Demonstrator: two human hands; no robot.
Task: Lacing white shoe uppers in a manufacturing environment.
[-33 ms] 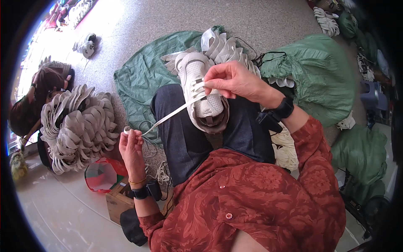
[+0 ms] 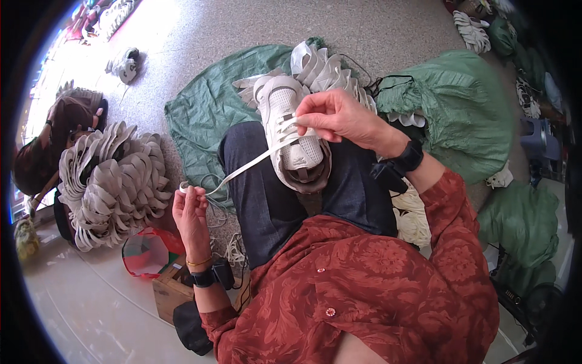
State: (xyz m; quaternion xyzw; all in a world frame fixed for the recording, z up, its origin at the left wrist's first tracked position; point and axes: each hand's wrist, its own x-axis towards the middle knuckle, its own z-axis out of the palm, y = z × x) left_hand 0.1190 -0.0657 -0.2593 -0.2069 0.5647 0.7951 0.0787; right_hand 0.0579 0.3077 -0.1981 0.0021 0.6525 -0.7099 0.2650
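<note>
A white shoe upper (image 2: 282, 99) with mesh panels rests between my knees, its dark-lined opening toward me. A flat white shoelace (image 2: 250, 165) crosses its eyelet rows and stretches out to the lower left. My left hand (image 2: 191, 212) is closed in a pinch on the lace's far stretch, beside my left knee; a small white bit shows above the fingertips. Over the right side of the upper, my right hand (image 2: 341, 121) pinches the lace near the eyelets, and its fingers hide part of that row.
A large bundle of grey-white shoe uppers (image 2: 115, 188) sits at left, near another person (image 2: 48, 145). More uppers (image 2: 327, 70) lie on a green sack (image 2: 206, 103) ahead. To the right stands a full green sack (image 2: 461, 109). A red bag (image 2: 148, 252) and wooden box (image 2: 170, 291) are by my left arm.
</note>
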